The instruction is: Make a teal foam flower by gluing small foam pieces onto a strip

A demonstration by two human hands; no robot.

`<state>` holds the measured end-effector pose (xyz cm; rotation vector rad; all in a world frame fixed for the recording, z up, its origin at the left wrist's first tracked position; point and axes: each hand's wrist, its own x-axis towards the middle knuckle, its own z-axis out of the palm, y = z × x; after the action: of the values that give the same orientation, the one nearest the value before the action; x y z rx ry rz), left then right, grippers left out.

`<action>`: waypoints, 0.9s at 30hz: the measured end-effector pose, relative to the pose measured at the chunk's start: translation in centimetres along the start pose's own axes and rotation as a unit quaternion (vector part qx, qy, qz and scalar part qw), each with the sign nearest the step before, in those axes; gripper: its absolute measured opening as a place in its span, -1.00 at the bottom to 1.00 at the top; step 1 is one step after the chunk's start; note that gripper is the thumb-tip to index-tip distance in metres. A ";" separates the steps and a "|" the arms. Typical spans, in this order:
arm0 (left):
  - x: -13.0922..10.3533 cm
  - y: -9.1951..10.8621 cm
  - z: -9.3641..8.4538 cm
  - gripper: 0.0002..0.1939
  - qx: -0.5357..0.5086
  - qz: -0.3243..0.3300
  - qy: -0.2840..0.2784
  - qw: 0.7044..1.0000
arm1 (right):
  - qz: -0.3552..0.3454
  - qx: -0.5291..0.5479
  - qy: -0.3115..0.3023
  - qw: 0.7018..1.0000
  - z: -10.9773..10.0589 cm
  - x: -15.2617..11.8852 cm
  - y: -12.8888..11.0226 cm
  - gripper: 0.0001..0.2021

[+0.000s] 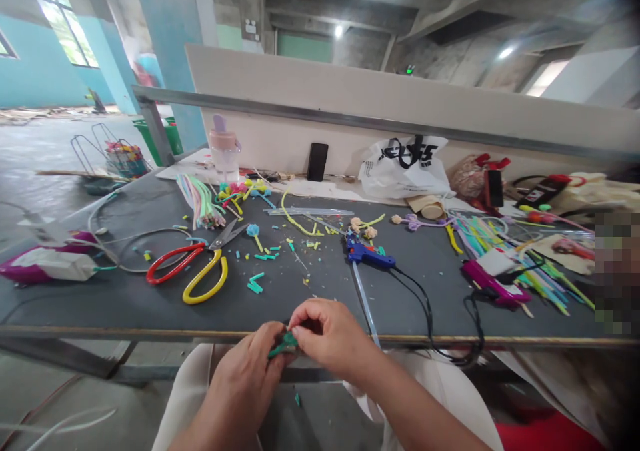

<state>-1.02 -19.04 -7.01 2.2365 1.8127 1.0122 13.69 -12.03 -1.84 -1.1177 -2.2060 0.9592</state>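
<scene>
At the table's front edge, my left hand (245, 374) is closed around a small green pipe-cleaner piece (289, 340). Thumb and forefinger of my right hand (333, 338) pinch at the top of this same piece, and the fingers partly hide it. Beyond my hands lie short cut green bits (255, 283). A blue glue gun (373, 256) rests to the right with a clear glue stick (364, 298) beneath it. Scissors (205, 259) with one red and one yellow handle lie blades apart on the left. Near their tips is a blue pipe-cleaner flower (254, 230) on a yellow stem.
Bundled pipe cleaners (197, 198) and a bottle (225, 151) stand back left. A phone (317, 161) leans on the partition by a white plastic bag (407, 168). Purple-and-white devices (495, 283) with cables lie at both sides. At far right, a person is partly blurred out.
</scene>
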 end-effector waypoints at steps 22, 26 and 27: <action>-0.4 -0.1 -0.1 -0.63 -0.124 -0.081 -0.007 0.989 | 0.122 0.165 -0.066 0.976 0.1 0.3 1.4 -0.87; 0.5 0.9 -1.3 -0.86 -0.269 -0.164 -0.081 0.946 | 0.112 0.154 -0.080 0.978 -0.3 0.2 1.1 -0.92; 0.8 1.1 -1.6 -0.88 -0.301 -0.179 -0.088 0.932 | 0.109 0.160 -0.087 0.977 -0.4 0.2 0.9 -0.93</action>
<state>-0.86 -19.16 -4.94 1.5160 1.4870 1.0644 14.29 -11.35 -2.29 -1.1731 -1.9872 1.4975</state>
